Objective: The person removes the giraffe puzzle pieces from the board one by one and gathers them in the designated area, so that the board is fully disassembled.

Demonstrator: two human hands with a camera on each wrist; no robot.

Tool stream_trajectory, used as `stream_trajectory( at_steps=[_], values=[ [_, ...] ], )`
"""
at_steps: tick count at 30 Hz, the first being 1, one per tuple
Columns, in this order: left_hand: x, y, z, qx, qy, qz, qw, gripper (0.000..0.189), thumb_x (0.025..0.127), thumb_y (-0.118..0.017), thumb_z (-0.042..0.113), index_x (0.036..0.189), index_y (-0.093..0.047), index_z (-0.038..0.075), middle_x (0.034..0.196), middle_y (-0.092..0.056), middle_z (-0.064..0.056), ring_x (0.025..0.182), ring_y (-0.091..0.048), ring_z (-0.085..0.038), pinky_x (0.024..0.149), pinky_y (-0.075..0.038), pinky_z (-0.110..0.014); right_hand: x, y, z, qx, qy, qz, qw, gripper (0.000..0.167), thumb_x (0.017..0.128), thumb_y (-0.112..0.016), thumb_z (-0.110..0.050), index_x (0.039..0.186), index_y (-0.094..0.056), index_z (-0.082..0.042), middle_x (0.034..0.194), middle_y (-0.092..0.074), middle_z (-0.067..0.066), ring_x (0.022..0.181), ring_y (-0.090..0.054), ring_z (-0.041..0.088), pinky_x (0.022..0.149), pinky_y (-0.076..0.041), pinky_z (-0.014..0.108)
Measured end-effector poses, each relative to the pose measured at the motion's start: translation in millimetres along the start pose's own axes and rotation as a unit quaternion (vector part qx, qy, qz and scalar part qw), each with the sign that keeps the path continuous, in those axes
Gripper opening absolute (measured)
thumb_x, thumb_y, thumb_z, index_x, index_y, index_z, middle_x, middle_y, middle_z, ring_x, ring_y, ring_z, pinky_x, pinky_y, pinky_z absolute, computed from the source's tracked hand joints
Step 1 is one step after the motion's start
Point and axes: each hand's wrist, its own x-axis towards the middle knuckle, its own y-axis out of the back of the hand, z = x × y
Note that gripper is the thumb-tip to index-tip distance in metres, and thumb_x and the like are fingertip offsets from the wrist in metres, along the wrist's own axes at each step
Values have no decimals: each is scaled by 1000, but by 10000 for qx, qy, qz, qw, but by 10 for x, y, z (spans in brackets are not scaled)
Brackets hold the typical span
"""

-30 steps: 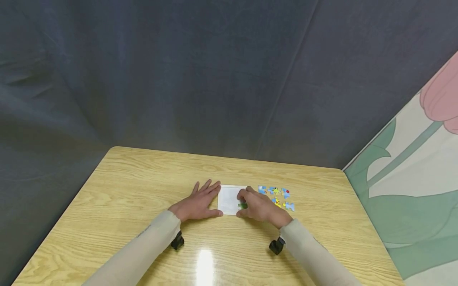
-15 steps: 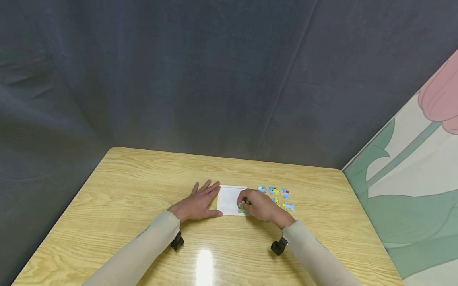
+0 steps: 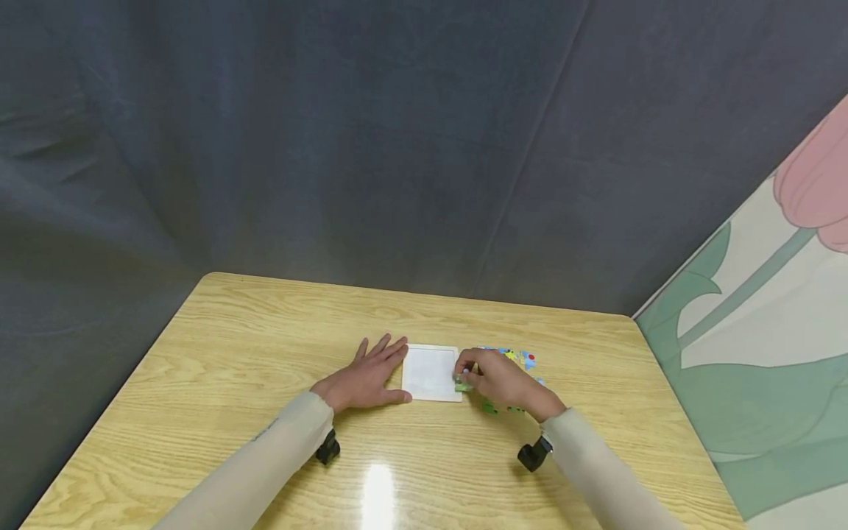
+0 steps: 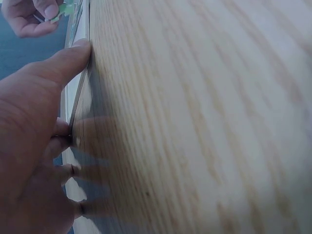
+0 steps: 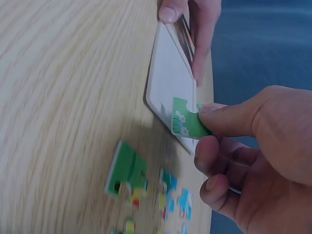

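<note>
A shallow white puzzle tray (image 3: 429,374) with a raised rim lies on the table. My left hand (image 3: 367,379) is spread along its left side, thumb and fingertips touching the edge, as the left wrist view also shows. At the tray's right side, my right hand (image 3: 500,379) pinches a green jigsaw piece (image 5: 185,119) between thumb and index finger. White flowers are printed on that piece, and it is raised and tilted above the tray's corner in the right wrist view. My fingers cover part of it.
Right of the tray, several loose jigsaw pieces (image 3: 528,359) in blue, yellow, red and green lie on the wooden table (image 3: 298,316), partly behind my right hand. A dark curtain (image 3: 397,147) hangs beyond the table's far edge. Patterned cloth (image 3: 762,368) hangs at right.
My right hand has moved right with the green jigsaw piece, from over the tray's lower right corner to its right edge. The left hand has stayed in place.
</note>
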Motion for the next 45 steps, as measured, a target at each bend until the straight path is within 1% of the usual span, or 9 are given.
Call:
stream_trajectory(
  at_steps=[5,11,17,20,24,30,38,41,45],
  values=[
    [-10,-4,2,-34,-12,-17,10000,91,105,-60,57,171,-22,6,182,-11,-8,170,-2,-39,133,1,-71,-128,79,105,12,-51,86,9999,10,107,-61,-6,106,-71,-7,99,-72,7,64,-49,7,62,-44,22],
    [-19,-8,-3,-82,-17,-27,10000,91,105,-60,56,171,-22,6,182,-11,-9,170,-2,-39,132,2,-71,-299,151,247,-8,-41,215,9998,8,105,-63,-5,105,-71,-5,95,-70,4,69,-50,5,63,-45,21],
    [-18,-23,-21,-72,-37,-23,10000,91,105,-60,57,171,-21,8,182,-11,-9,170,-2,-39,133,1,-71,-459,217,353,-71,-94,292,9995,9,105,-63,-5,105,-72,-6,94,-71,5,65,-48,4,62,-45,22],
    [-19,-29,-36,-32,-25,-35,10000,92,105,-59,58,172,-20,9,182,-10,-8,170,-1,-38,133,2,-70,-527,247,400,-95,-156,339,9993,8,105,-64,-6,104,-72,-7,93,-71,5,68,-49,4,61,-44,22],
    [-14,-34,-53,19,-4,-62,10000,93,105,-58,60,172,-18,11,182,-7,-5,170,1,-35,133,3,-69,-610,287,463,-118,-210,435,9988,7,105,-64,-5,103,-71,-7,96,-70,5,69,-47,5,62,-42,22],
    [-4,-32,-60,13,-16,-80,10000,93,104,-58,61,172,-18,11,182,-7,-4,170,2,-35,134,3,-68,-733,328,556,-84,-304,525,9981,7,104,-65,-4,104,-71,-7,99,-72,5,76,-54,8,64,-45,22],
    [3,-36,-72,-15,-57,-65,10000,93,105,-59,60,172,-19,10,182,-8,-6,170,1,-36,133,3,-69,-870,348,680,-63,-351,566,9978,8,104,-66,-3,101,-71,-8,95,-71,2,77,-54,7,64,-45,22],
    [5,-38,-78,-58,-92,-13,9999,93,105,-59,59,172,-20,9,182,-9,-7,170,0,-38,133,3,-70,-906,343,716,-24,-369,547,9978,8,104,-66,-3,101,-71,-8,94,-71,2,77,-55,7,63,-46,22],
    [0,-38,-82,-56,-57,13,10000,93,104,-59,60,172,-19,9,182,-8,-6,170,1,-37,133,3,-70,-938,330,749,-22,-418,522,9978,8,103,-65,-2,101,-72,-7,94,-71,2,79,-56,6,64,-48,22]
  ],
)
